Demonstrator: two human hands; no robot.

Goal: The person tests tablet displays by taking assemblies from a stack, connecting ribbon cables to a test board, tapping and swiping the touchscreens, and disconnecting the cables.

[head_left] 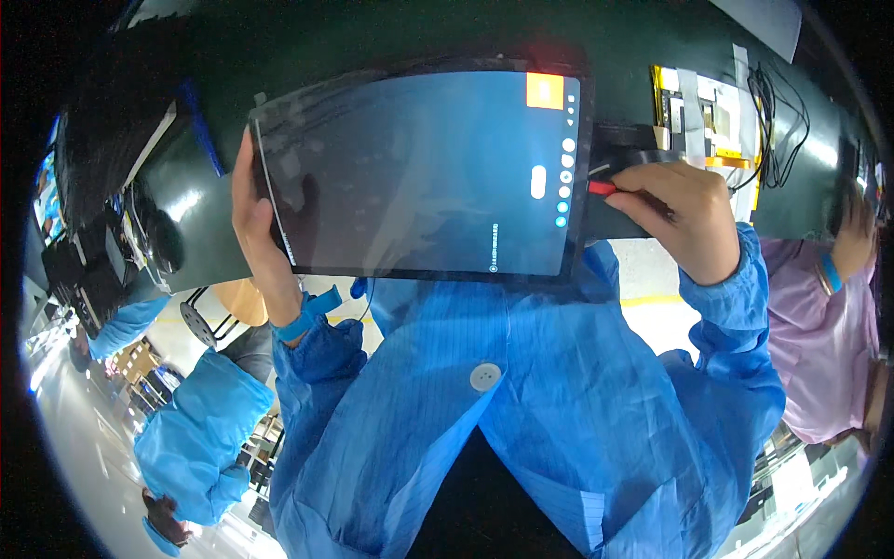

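A: What are the fingers doing?

B: The right hand (684, 219) has its fingers curled tight around a small red-tipped plug (602, 187), pinching it right at the right edge of the tablet (419, 172). A dark cable connector (643, 156) sits just above the knuckles. The left hand (256, 224) is wrapped along the tablet's left edge, thumb across the front rim and the other fingers hidden behind, so it is closed on the frame.

A: And where is the tablet itself?

B: Held up between both hands, in front of the blue smock (521, 401), its lit blue screen facing the camera. It shows an orange square in the upper right corner and a column of small white round icons down the right side. The screen tilts slightly, left edge lower.

A: What lies around it?

B: Behind it runs a dark green workbench (391, 37), bent by the lens. To the right of the right hand, on the bench, lies a flat yellow-edged board (698, 107) held down with strips of pale tape, and beside that a bundle of black wires (773, 121). A blue wrist strap (312, 317) circles the left wrist.

A: Anyone else nearby?

B: A person in a pink smock (819, 326) works at the far right, with a blue band on the wrist. At lower left another person in a blue smock (200, 419) is seen, near a round stool (237, 303)
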